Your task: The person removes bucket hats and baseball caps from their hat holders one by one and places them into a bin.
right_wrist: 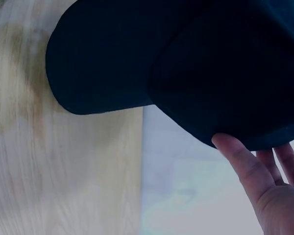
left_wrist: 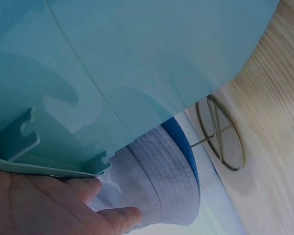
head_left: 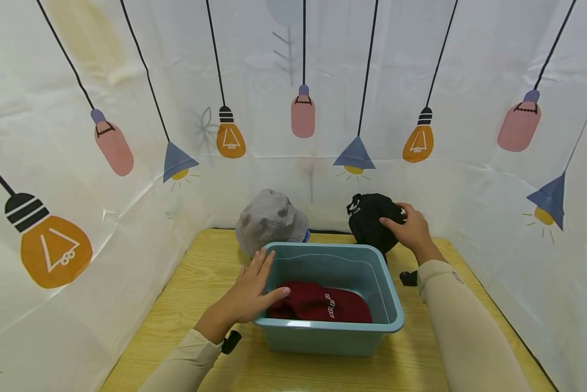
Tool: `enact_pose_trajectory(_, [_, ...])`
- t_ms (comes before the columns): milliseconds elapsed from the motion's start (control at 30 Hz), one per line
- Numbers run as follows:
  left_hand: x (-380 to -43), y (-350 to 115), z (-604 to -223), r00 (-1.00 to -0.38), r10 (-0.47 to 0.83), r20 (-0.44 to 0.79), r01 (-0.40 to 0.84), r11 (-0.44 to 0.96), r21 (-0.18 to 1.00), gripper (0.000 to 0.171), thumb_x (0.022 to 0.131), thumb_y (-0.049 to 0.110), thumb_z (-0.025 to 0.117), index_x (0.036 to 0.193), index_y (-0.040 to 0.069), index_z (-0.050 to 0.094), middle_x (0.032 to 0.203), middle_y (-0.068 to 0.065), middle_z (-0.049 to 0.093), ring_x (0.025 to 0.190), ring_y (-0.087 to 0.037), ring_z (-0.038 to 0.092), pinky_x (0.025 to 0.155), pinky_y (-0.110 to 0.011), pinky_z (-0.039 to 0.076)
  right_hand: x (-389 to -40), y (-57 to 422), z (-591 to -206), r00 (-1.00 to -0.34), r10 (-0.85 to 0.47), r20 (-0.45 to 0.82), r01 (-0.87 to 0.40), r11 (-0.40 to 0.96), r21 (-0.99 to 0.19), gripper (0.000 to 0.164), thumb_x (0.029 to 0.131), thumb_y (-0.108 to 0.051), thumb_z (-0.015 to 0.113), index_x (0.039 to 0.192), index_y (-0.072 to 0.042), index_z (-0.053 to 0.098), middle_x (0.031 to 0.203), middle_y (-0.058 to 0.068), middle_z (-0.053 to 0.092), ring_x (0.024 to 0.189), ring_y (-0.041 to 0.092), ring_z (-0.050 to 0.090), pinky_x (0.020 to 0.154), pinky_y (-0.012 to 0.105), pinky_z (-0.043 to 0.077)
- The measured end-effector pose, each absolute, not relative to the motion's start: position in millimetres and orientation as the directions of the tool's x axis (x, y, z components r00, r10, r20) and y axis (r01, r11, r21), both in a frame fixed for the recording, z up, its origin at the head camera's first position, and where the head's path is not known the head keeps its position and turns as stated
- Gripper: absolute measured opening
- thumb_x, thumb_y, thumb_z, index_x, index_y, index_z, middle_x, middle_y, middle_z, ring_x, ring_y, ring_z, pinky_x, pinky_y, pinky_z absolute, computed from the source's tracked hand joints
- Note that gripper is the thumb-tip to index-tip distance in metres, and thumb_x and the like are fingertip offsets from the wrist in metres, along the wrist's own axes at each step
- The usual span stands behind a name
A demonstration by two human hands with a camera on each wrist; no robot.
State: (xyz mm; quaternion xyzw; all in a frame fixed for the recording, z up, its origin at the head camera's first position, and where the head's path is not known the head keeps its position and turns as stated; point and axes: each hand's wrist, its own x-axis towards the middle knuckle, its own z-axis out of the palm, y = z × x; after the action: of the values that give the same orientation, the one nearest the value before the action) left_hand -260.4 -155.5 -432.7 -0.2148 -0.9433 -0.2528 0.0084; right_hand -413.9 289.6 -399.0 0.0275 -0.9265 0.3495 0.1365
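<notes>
Against the left rim of a blue plastic bin (head_left: 323, 342), we are resting our left hand (head_left: 249, 291), its fingers stretching out straight and its thumb reaching over the bin's opening. Behind the bin, toward the right, we are pinching the edge of a black cap (head_left: 372, 223) with our right hand (head_left: 413, 228). Our hands are working well apart. From the right wrist, we are seeing the cap's brim projecting over the wooden tabletop (head_left: 200, 294); we cannot tell what else is supporting it. Inside the bin, a dark red cap (head_left: 323, 302) with white lettering is lying with its brim facing right. Near the bin's far left corner, a grey bucket hat (head_left: 271, 218) is showing blue under its brim, and a round wire stand (left_wrist: 218, 133) is sitting below it. Around us, white sheeting (head_left: 332, 65) is displaying printed hanging lamps (head_left: 303, 117).
</notes>
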Motion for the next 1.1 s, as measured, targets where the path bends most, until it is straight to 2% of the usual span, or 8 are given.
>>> enact_pose_trajectory(167, [-261,-156,-433,-0.911,0.397,0.116,0.402,0.784,0.473,0.099,0.098,0.077,0.042,0.168,0.021,-0.001,0.176,-0.008,-0.004,0.162,-0.032,-0.003,0.122,-0.073,0.007,-414,289,-399,-0.959,0.038,0.282,-0.156,0.759,-0.632,0.083,0.098,-0.056,0.063,0.157,-0.003,0.039,0.144,0.034,0.047,0.13,0.049,0.048,0.105,0.067,0.044])
enact_pose_trajectory(400, [-260,-158,-434,-0.913,0.39,0.122,0.398,0.78,0.483,0.1,0.099,0.074,0.045,0.168,0.016,0.003,0.175,-0.01,-0.003,0.162,-0.033,-0.003,0.121,-0.074,0.007,-414,286,-395,-0.957,0.041,0.287,-0.16,0.751,-0.64,0.079,0.098,-0.051,0.065,0.153,0.002,0.044,0.14,0.034,0.052,0.129,0.05,0.05,0.104,0.066,0.046])
enact_pose_trajectory(500, [-259,-158,-433,-0.913,0.387,0.129,0.399,0.781,0.479,0.099,0.099,0.072,0.046,0.168,0.015,0.004,0.175,-0.011,-0.003,0.162,-0.034,-0.002,0.121,-0.074,0.008,-416,284,-397,-0.961,0.03,0.276,-0.162,0.749,-0.643,0.083,0.098,-0.054,0.065,0.157,-0.001,0.04,0.144,0.035,0.048,0.132,0.051,0.048,0.106,0.067,0.044])
enact_pose_trajectory(633, [-259,-158,-434,-0.912,0.387,0.135,0.402,0.78,0.48,0.099,0.099,0.072,0.045,0.168,0.015,0.004,0.175,-0.011,-0.002,0.162,-0.034,-0.002,0.121,-0.074,0.008,-419,283,-402,-0.982,0.0,0.188,-0.131,0.715,-0.687,0.097,0.096,-0.064,0.061,0.168,-0.017,0.017,0.165,0.032,0.026,0.146,0.053,0.035,0.109,0.07,0.04])
enact_pose_trajectory(733, [-258,-158,-434,-0.911,0.388,0.136,0.403,0.776,0.486,0.1,0.099,0.073,0.045,0.168,0.013,0.006,0.175,-0.012,-0.001,0.162,-0.035,-0.001,0.121,-0.074,0.007,-421,280,-405,-0.998,-0.009,0.065,-0.057,0.606,-0.794,0.103,0.093,-0.073,0.057,0.168,-0.032,-0.001,0.173,0.021,0.003,0.151,0.056,0.023,0.103,0.076,0.041])
enact_pose_trajectory(800, [-258,-157,-435,-0.911,0.39,0.137,0.405,0.774,0.487,0.1,0.099,0.074,0.045,0.168,0.013,0.007,0.175,-0.013,0.0,0.162,-0.036,0.0,0.121,-0.074,0.007,-422,278,-407,-1.0,0.0,-0.005,0.004,0.504,-0.863,0.104,0.092,-0.076,0.055,0.167,-0.037,-0.005,0.175,0.016,-0.005,0.152,0.058,0.018,0.097,0.079,0.042])
enact_pose_trajectory(900, [-257,-156,-435,-0.909,0.393,0.137,0.407,0.771,0.49,0.1,0.098,0.074,0.045,0.168,0.013,0.007,0.175,-0.014,0.0,0.162,-0.037,0.0,0.122,-0.073,0.007,-423,276,-407,-0.999,0.026,-0.045,0.052,0.391,-0.919,0.101,0.092,-0.076,0.056,0.167,-0.038,0.0,0.175,0.013,-0.004,0.152,0.058,0.019,0.093,0.082,0.041])
enact_pose_trajectory(1100, [-261,-156,-434,-0.907,0.393,0.148,0.413,0.772,0.484,0.1,0.098,0.075,0.045,0.168,0.015,0.006,0.175,-0.011,-0.002,0.162,-0.035,0.0,0.122,-0.072,0.008,-424,277,-407,-0.997,0.079,0.007,0.022,0.356,-0.934,0.093,0.094,-0.067,0.061,0.167,-0.03,0.017,0.174,0.017,0.009,0.149,0.057,0.028,0.091,0.078,0.045])
